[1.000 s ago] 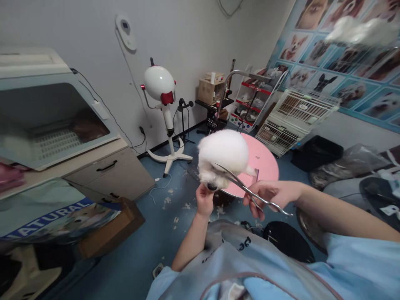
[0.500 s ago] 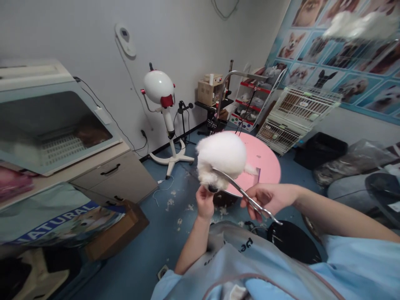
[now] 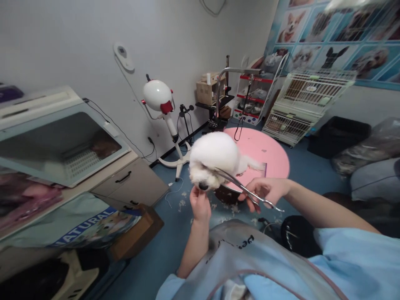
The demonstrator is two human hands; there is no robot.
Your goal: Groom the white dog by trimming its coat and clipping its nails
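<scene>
A fluffy white dog (image 3: 215,154) is on the round pink table (image 3: 275,154), its dark nose pointing toward me. Under its muzzle my left hand (image 3: 200,204) is closed, fingers pinched at the chin. My right hand (image 3: 265,191) grips long silver scissors (image 3: 239,184) by the handles. Their blades reach left across the side of the dog's face, near the eye. A comb with a purple edge (image 3: 265,168) lies on the table by the dog's leg.
White fur clippings (image 3: 223,208) litter the blue floor. A metal grooming arm (image 3: 218,89) with a hanging loop rises behind the table. A white stand dryer (image 3: 158,96) stands back left, wire cages (image 3: 309,96) back right. A cabinet (image 3: 125,177) is at left.
My view has turned slightly. The dog's head has shifted a little left with my left hand at its chin. The scissors remain by its face, and more of its leg shows.
</scene>
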